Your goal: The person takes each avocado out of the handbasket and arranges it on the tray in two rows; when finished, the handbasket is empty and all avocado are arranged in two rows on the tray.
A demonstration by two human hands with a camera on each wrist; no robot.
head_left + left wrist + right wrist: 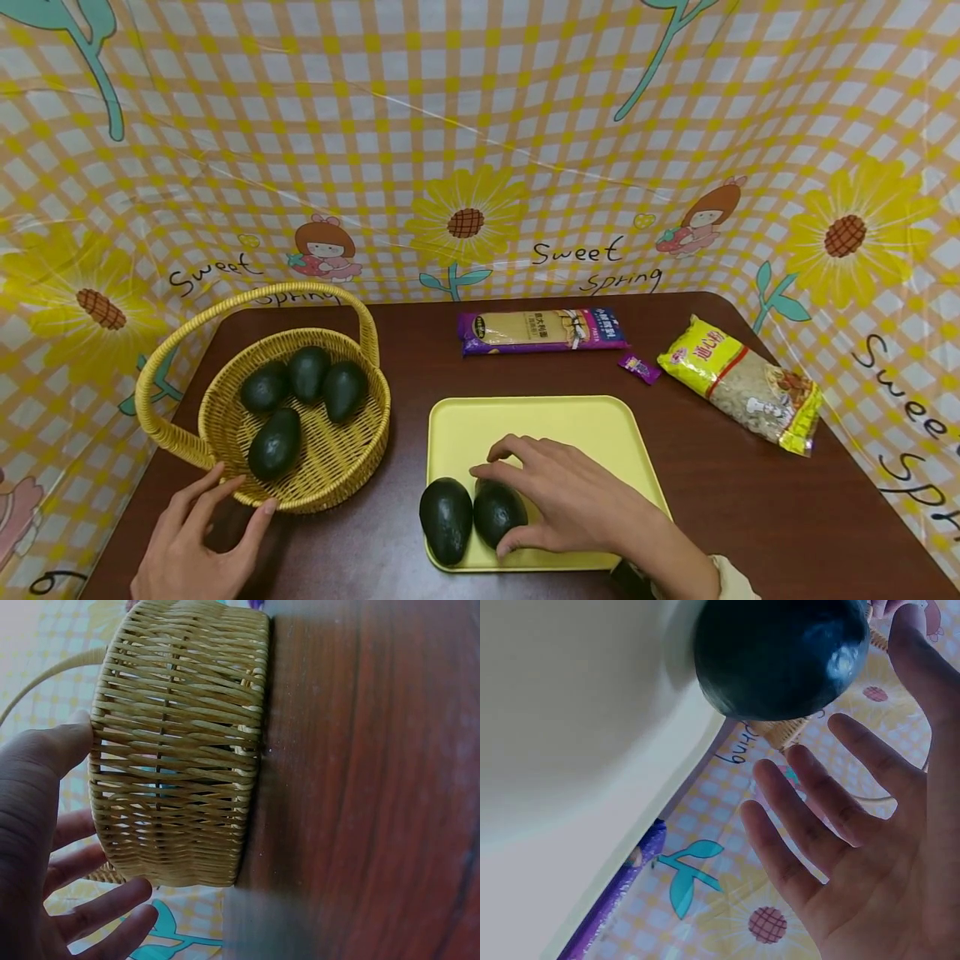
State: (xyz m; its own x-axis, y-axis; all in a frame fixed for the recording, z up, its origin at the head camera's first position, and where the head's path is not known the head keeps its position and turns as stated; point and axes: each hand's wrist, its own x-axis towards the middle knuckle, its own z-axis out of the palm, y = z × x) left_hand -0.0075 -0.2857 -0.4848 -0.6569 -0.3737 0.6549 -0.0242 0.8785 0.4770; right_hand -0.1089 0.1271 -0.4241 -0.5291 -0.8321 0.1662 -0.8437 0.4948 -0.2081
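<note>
My right hand (pixel 566 496) is over a dark green avocado (pixel 497 515) on the yellow tray (pixel 555 425), thumb and fingers spread around it. In the right wrist view the fingers (pixel 810 844) are extended, with the avocado (pixel 780 660) beyond their tips. A second avocado (pixel 447 521) lies just left of it, at the tray's left edge. My left hand (pixel 198 533) is at the near-left rim of a yellow woven basket (pixel 371 458), fingers spread. The left wrist view has the thumb (pixel 71 739) right at the rim. Several avocados (pixel 276 444) lie inside the basket.
A purple pasta packet (pixel 540 331) lies at the back of the brown table (pixel 408 358). Beside it are a small purple wrapped piece (pixel 640 367) and a yellow-and-clear bag (pixel 742 383). The basket's tall handle (pixel 153 367) arches upward. Checked cloth (pixel 480 125) surrounds the table.
</note>
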